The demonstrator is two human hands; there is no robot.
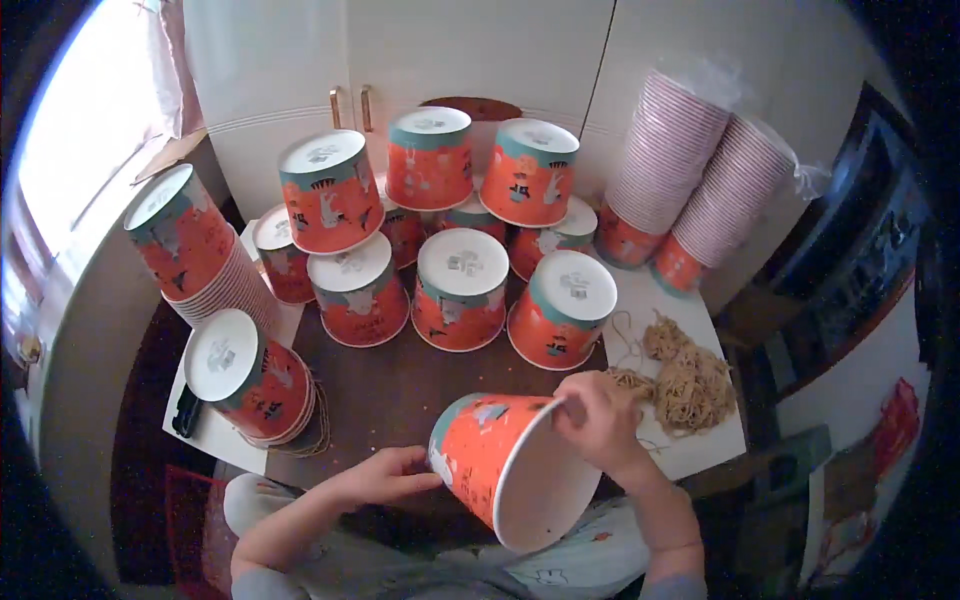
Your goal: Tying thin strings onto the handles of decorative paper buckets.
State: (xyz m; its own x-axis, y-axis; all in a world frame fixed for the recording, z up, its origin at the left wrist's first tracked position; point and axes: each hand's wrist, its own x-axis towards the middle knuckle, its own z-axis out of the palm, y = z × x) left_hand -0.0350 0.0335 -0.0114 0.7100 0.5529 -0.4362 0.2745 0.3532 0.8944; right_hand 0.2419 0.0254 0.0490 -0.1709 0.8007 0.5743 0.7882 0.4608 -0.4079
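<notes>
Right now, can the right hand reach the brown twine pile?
Probably yes: nothing visible blocks the right hand from the twine pile, though it must first release the orange bucket.

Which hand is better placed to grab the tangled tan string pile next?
Likely the right hand: it's nearer the pile, though gripping the round orange paper bucket; the left hand is farther.

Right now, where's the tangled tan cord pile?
In the head view, the tangled tan cord pile lies on the white surface at the right, right of your bare right hand and nearer you than the two tall stacks of orange paper tubs.
</notes>
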